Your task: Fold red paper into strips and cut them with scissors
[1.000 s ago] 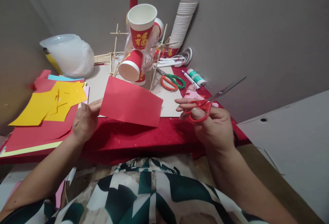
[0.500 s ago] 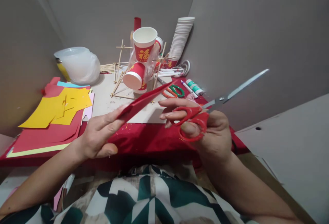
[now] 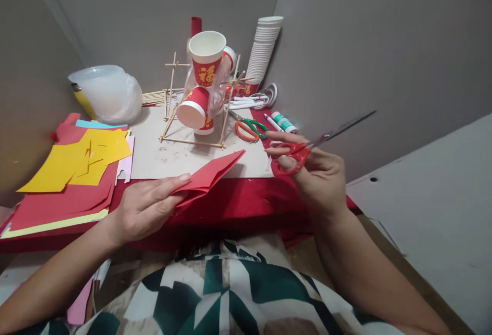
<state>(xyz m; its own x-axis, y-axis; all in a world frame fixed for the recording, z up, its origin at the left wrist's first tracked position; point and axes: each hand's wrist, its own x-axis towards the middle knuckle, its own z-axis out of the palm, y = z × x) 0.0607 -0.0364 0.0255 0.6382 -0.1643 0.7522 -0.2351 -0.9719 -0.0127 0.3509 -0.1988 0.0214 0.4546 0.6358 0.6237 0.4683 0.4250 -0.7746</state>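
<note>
Pinched in my left hand (image 3: 148,207) is a folded piece of red paper (image 3: 213,172), its layers slightly parted, held above the table's front edge. My right hand (image 3: 321,176) grips red-handled scissors (image 3: 290,158), fingers and thumb at the loops. The blades point away to the upper right, clear of the paper. Beyond the paper, a frame of wooden sticks (image 3: 192,143) stands around stacked red and white paper cups (image 3: 207,58) on a grey board (image 3: 148,158).
Yellow paper pieces (image 3: 63,166) lie on red sheets (image 3: 61,207) at the left. Behind them sits a white plastic bag (image 3: 119,97). A tall leaning cup stack (image 3: 265,43), a white cable (image 3: 271,94), green-and-orange scissors (image 3: 248,132) and a glue stick (image 3: 284,122) are at the right.
My left hand has tilted the folded red paper so its broad face shows, and lowered its far end. The scissors in my right hand have turned slightly. The view has shifted a little.
</note>
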